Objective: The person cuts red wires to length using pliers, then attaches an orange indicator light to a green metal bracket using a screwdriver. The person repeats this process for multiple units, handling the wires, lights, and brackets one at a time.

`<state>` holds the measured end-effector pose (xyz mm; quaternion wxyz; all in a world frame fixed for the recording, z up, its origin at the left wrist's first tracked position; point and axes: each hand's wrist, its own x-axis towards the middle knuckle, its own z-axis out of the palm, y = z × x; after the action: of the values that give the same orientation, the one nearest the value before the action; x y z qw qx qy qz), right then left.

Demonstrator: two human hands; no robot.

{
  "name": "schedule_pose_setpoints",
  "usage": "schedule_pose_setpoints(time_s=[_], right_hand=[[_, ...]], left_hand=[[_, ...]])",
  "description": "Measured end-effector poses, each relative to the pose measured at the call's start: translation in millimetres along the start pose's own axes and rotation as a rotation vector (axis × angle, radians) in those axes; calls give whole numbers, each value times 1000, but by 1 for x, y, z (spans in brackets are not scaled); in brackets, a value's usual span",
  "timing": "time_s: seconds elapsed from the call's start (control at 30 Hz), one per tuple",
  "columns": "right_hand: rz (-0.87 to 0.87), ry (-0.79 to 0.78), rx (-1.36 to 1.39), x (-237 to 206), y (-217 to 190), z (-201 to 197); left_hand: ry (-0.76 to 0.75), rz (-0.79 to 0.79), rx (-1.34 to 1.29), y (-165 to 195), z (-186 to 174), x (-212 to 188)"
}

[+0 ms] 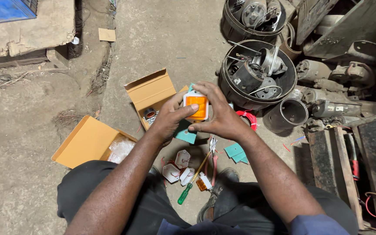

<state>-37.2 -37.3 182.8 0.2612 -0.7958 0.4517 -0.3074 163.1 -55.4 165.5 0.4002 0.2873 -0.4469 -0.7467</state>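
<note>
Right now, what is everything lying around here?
lamp: one, orange lens in white frame, held in both hands
boxes: two, tan cardboard, open on the floor to the left
screwdriver: one, green handle, floor between the legs
white housings: several, floor by the screwdriver
tubs: two, black, round, full of metal parts, upper right
red wire: one coil, beside the near tub
left hand: grips the lamp's left side
right hand: fingers on its right side

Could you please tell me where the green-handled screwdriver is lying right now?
In the head view the green-handled screwdriver lies on the ground low in the middle, between the person's knees, beside white lamp housings and below both hands.
</note>
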Motion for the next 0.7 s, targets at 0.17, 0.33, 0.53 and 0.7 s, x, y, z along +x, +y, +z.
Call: schedule_pose_setpoints(time_s=[0.17, 0.33, 0.53, 0.7], right_hand=[[-60, 112, -36, 1, 4, 7], [-63, 233, -58, 0, 10, 21], [-81, 232, -8, -1, 14, 25], [-42, 190, 106, -1, 15, 21]], left_hand=[[-31, 15, -2, 1, -1, -1], [-8, 58, 86, -1, -1, 0], [44, 44, 71, -3, -2, -3], [51, 16, 69, -1, -2, -2]])
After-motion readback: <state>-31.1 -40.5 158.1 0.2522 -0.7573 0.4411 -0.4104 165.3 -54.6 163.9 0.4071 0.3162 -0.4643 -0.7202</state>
